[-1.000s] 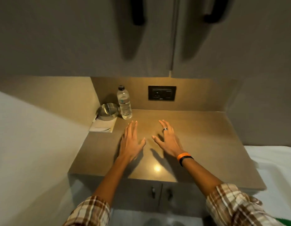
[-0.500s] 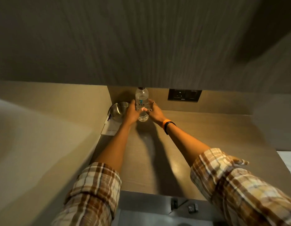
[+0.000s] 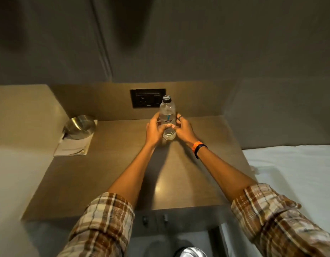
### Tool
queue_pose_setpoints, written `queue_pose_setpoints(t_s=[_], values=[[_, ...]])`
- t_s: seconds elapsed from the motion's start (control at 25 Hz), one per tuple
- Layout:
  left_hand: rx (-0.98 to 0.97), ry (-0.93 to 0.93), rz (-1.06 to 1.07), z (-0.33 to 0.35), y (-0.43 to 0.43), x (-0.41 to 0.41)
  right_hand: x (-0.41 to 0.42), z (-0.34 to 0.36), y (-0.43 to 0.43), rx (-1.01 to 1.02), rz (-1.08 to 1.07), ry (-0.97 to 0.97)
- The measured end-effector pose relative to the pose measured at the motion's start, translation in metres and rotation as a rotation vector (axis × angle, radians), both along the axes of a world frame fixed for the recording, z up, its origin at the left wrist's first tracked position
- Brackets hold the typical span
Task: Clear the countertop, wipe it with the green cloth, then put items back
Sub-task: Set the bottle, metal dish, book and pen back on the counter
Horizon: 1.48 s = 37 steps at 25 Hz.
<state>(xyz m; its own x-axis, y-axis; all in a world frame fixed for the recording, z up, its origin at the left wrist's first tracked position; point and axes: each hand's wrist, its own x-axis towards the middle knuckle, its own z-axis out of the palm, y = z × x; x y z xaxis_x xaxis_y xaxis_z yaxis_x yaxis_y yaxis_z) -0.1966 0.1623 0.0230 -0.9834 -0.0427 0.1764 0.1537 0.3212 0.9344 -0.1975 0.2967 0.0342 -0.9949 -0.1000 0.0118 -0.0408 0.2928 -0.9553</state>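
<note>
Gripping 1 water bottle (image 3: 167, 117) with 2 hands, left (image 3: 155, 131), right (image 3: 184, 131), 1 steel bowl (image 3: 79, 127) apart.

Both hands, the left hand (image 3: 155, 131) and right hand (image 3: 183, 131), flat on the countertop (image 3: 97, 175) a moment ago, now clasp the water bottle (image 3: 167, 115), carried rightwards, well away from the steel bowl (image 3: 79, 126).

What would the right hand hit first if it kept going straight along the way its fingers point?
The right hand already wraps the water bottle; past it, probably the backsplash near the wall socket, though depth is unclear.
</note>
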Motion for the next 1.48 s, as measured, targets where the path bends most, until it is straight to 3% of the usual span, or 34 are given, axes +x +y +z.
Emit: queue_pose_setpoints(t_s=[0.16, 0.36, 0.72, 0.92, 1.0, 1.16, 1.32, 1.48], values=[[-0.089, 0.006, -0.131, 0.002, 0.097, -0.015, -0.01, -0.006, 0.098, 0.127, -0.18, 0.005], [-0.212, -0.085, -0.083, -0.003, 0.144, -0.041, -0.036, -0.017, 0.142, 0.105, -0.23, -0.02], [-0.235, -0.1, -0.088, -0.006, 0.164, -0.061, -0.047, -0.018, 0.154, 0.094, -0.298, 0.024], [-0.288, -0.023, -0.061, -0.02, 0.116, -0.018, 0.007, -0.038, 0.11, 0.004, -0.678, 0.174], [-0.439, 0.032, -0.038, -0.031, 0.072, 0.002, 0.026, -0.048, 0.063, 0.11, -0.612, 0.233], [-0.64, 0.002, 0.217, -0.042, -0.065, 0.042, 0.039, -0.053, -0.062, 0.339, -0.167, 0.254], [-0.649, -0.13, 0.429, -0.043, -0.2, 0.075, 0.042, -0.049, -0.181, 0.331, 0.18, 0.162], [-0.533, -0.233, 0.497, -0.033, -0.288, 0.067, 0.028, -0.04, -0.27, 0.285, 0.265, 0.047]])
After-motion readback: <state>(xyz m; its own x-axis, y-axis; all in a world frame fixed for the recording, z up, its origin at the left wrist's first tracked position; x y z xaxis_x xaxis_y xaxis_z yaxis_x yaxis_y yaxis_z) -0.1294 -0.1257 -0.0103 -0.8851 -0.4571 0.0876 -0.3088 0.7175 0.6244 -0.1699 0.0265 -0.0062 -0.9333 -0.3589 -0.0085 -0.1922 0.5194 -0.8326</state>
